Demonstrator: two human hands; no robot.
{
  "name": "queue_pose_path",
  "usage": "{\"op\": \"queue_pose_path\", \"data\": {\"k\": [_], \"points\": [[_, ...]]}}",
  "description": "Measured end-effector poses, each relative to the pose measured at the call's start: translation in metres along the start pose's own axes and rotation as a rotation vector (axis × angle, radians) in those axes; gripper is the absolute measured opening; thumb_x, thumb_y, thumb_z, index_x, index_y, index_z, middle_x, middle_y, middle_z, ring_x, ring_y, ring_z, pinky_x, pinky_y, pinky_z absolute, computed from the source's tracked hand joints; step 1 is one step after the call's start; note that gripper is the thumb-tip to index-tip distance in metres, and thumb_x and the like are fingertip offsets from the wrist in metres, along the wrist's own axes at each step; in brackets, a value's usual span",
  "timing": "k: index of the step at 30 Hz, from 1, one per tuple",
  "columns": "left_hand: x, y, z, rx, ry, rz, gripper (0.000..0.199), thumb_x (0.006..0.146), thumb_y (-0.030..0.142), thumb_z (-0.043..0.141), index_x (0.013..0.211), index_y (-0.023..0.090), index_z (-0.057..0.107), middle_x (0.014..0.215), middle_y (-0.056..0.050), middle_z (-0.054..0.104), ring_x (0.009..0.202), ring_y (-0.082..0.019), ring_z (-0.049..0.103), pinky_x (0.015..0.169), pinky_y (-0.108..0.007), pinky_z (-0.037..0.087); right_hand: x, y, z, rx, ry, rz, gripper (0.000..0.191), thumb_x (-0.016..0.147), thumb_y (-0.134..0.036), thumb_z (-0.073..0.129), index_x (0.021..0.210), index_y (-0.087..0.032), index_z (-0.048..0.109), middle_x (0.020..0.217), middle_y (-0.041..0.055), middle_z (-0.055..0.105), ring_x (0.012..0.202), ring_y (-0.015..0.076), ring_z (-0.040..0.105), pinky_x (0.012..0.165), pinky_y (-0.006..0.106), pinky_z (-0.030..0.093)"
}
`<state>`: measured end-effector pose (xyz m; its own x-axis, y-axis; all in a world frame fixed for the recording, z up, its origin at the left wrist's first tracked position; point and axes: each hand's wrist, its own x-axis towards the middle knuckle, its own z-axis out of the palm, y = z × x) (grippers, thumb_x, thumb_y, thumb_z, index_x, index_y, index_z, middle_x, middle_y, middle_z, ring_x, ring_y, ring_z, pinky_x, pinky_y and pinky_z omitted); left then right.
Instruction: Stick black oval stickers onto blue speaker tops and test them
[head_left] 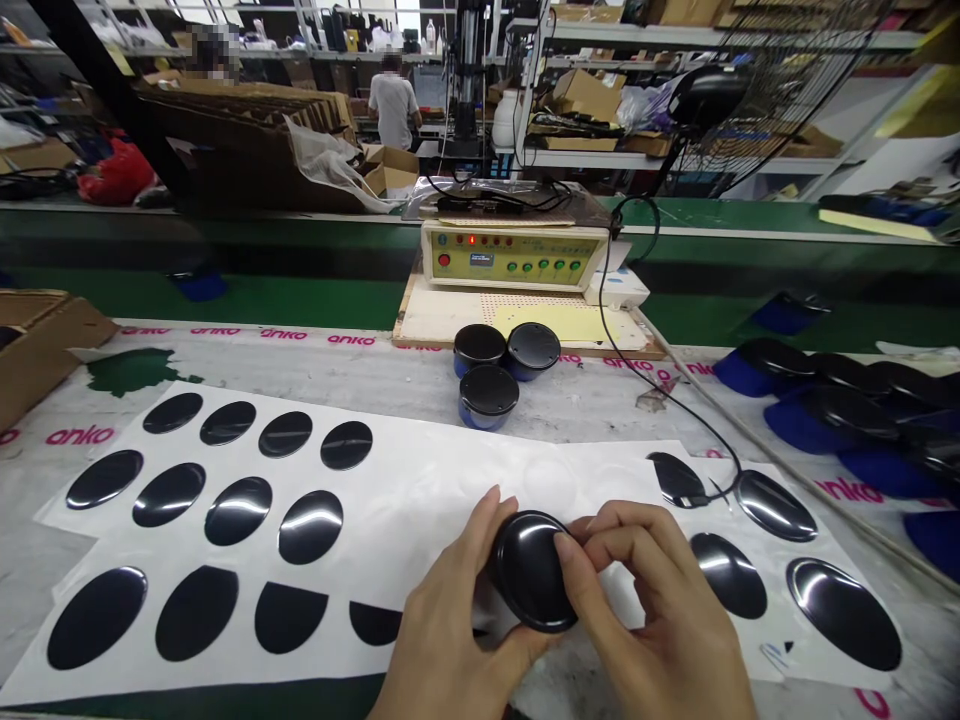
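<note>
A round unit with a glossy black top [534,570] is held up at the front middle, its top facing me. My left hand [465,620] is closed around its left side, thumb below and fingers above. My right hand [645,600] has its thumb pressed on the top's right rim, with its fingers bent behind the edge. Under both hands lie white backing sheets [420,480] bearing black oval stickers [310,527] on the left and more black stickers [727,575] on the right. Beyond stand three round units with black tops and blue sides [489,395].
A control box [517,258] with lit red numerals and green buttons sits behind on a wooden board. Its black cable [675,388] runs down onto the right sheet. Several blue-and-black units [832,415] crowd the right. A cardboard box [45,350] stands left; a green conveyor [315,275] crosses behind.
</note>
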<state>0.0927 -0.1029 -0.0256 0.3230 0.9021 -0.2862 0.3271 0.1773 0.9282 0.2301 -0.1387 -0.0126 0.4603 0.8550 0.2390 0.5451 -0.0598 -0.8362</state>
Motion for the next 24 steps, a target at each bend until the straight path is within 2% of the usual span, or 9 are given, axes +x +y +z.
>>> {"op": "queue_pose_path", "data": {"k": [2, 5, 7, 9, 11, 13, 16, 21, 24], "points": [[0.000, 0.001, 0.000, 0.005, 0.001, -0.007, 0.075, 0.069, 0.026, 0.073, 0.133, 0.048, 0.039, 0.134, 0.014, 0.056, 0.126, -0.019, 0.051, 0.107, -0.039, 0.040, 0.001, 0.000, -0.002, -0.017, -0.030, -0.008, 0.021, 0.090, -0.035, 0.054, 0.072, -0.023, 0.052, 0.089, 0.0026, 0.051, 0.084, 0.0151, 0.057, 0.069, 0.024, 0.049], [-0.001, 0.004, 0.000, 0.021, 0.012, -0.023, 0.073, 0.069, 0.027, 0.073, 0.131, 0.048, 0.042, 0.134, 0.014, 0.056, 0.127, -0.020, 0.050, 0.108, -0.039, 0.039, 0.006, -0.002, -0.011, -0.112, -0.151, 0.026, 0.029, 0.092, -0.042, 0.048, 0.069, -0.023, 0.047, 0.071, -0.0017, 0.050, 0.062, 0.0124, 0.052, 0.055, 0.024, 0.044], [-0.001, 0.006, 0.000, 0.037, 0.017, -0.036, 0.072, 0.068, 0.025, 0.072, 0.130, 0.047, 0.044, 0.134, 0.014, 0.056, 0.128, -0.020, 0.049, 0.109, -0.040, 0.037, 0.011, -0.005, -0.018, -0.276, -0.204, 0.105, 0.039, 0.088, -0.051, 0.052, 0.063, -0.023, 0.041, 0.057, -0.0050, 0.045, 0.048, 0.0116, 0.044, 0.046, 0.025, 0.035], [0.000, 0.007, 0.000, 0.051, 0.019, -0.048, 0.073, 0.067, 0.022, 0.072, 0.131, 0.047, 0.044, 0.134, 0.014, 0.055, 0.129, -0.020, 0.048, 0.110, -0.040, 0.037, 0.016, -0.010, -0.021, -0.408, -0.194, 0.200, 0.041, 0.080, -0.056, 0.060, 0.064, -0.023, 0.042, 0.053, -0.0065, 0.045, 0.043, 0.0114, 0.041, 0.045, 0.026, 0.033], [0.000, 0.006, 0.000, 0.055, 0.013, -0.055, 0.075, 0.067, 0.021, 0.070, 0.132, 0.046, 0.043, 0.135, 0.013, 0.055, 0.128, -0.020, 0.049, 0.109, -0.039, 0.038, 0.020, -0.014, -0.019, -0.405, -0.210, 0.245, 0.033, 0.072, -0.053, 0.068, 0.080, -0.024, 0.053, 0.064, -0.0053, 0.055, 0.046, 0.0119, 0.047, 0.047, 0.026, 0.038], [-0.001, 0.005, -0.001, 0.052, 0.010, -0.049, 0.075, 0.068, 0.019, 0.069, 0.133, 0.044, 0.042, 0.135, 0.013, 0.055, 0.127, -0.020, 0.050, 0.107, -0.037, 0.040, 0.023, -0.017, -0.012, -0.293, -0.325, 0.212, 0.035, 0.073, -0.046, 0.069, 0.098, -0.026, 0.056, 0.082, -0.0024, 0.062, 0.055, 0.0136, 0.056, 0.052, 0.026, 0.043], [-0.001, 0.006, -0.001, 0.048, 0.020, -0.034, 0.074, 0.068, 0.020, 0.068, 0.134, 0.041, 0.043, 0.136, 0.010, 0.055, 0.125, -0.022, 0.052, 0.106, -0.037, 0.041, 0.024, -0.016, -0.001, -0.146, -0.478, 0.105, 0.020, 0.085, -0.043, 0.057, 0.093, -0.025, 0.058, 0.087, -0.0011, 0.063, 0.069, 0.0149, 0.061, 0.059, 0.025, 0.045], [0.000, 0.010, -0.002, 0.033, 0.030, -0.029, 0.076, 0.066, 0.022, 0.073, 0.135, 0.039, 0.044, 0.134, 0.007, 0.057, 0.127, -0.022, 0.051, 0.107, -0.038, 0.041, 0.022, -0.004, 0.003, -0.014, -0.373, -0.026, 0.035, 0.099, -0.038, 0.034, 0.080, -0.021, 0.058, 0.074, 0.0011, 0.057, 0.064, 0.0134, 0.056, 0.055, 0.024, 0.042], [0.002, 0.003, 0.000, 0.075, 0.058, 0.014, 0.077, 0.065, 0.018, 0.071, 0.135, 0.037, 0.045, 0.132, 0.005, 0.059, 0.123, -0.024, 0.055, 0.105, -0.037, 0.044, 0.018, 0.002, 0.003, 0.048, -0.358, -0.077, 0.029, 0.098, -0.038, 0.037, 0.093, -0.022, 0.060, 0.083, 0.0020, 0.059, 0.070, 0.0137, 0.060, 0.063, 0.024, 0.047]]}}
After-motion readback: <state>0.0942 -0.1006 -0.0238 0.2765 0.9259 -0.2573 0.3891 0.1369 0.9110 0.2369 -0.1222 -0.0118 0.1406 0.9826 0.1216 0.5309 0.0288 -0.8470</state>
